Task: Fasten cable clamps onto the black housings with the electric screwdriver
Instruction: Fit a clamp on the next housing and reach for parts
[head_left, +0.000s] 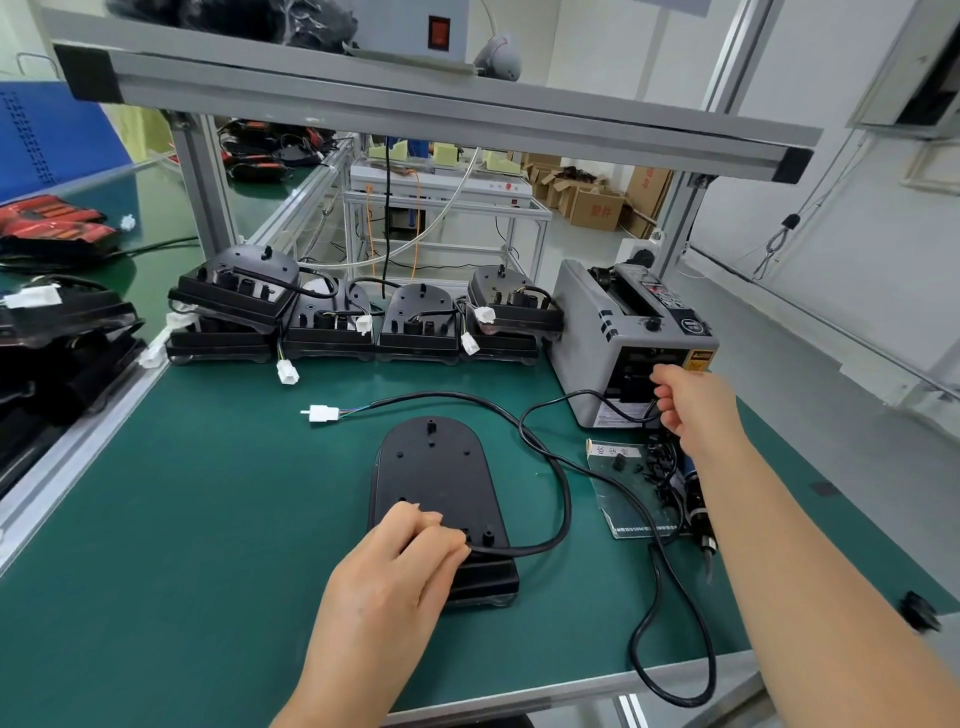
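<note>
The left grip (405, 566) lies on the near end of the black housing (431, 467), with fingers (434, 522) curled and pinching the cable (563, 499) where it leaves the shell. This housing is one matte black, tongue-shaped shell, lying flat on the green table (156, 519) and reaching away from the left grip. Its top carries small posts and round holes. The cable loops out to the right of the left grip, then runs back to one white connector (322, 413) beyond it and slightly left.

Farther beyond the left grip stands a row of housings (363, 322), six in all: two stacked, two single and two stacked.

Just short of the right grip (691, 405) lies one clear bag (639, 483) of small black parts, seemingly the clamps, with a strip of Chinese characters too small to read. The right grip reaches to the mouth of one grey tape dispenser (587, 322) bearing a yellow warning label (696, 359). Its fingers are curled, but I cannot tell whether they hold anything. One electric screwdriver (696, 501) lies under the right forearm, its tip pointing toward the person.
</note>
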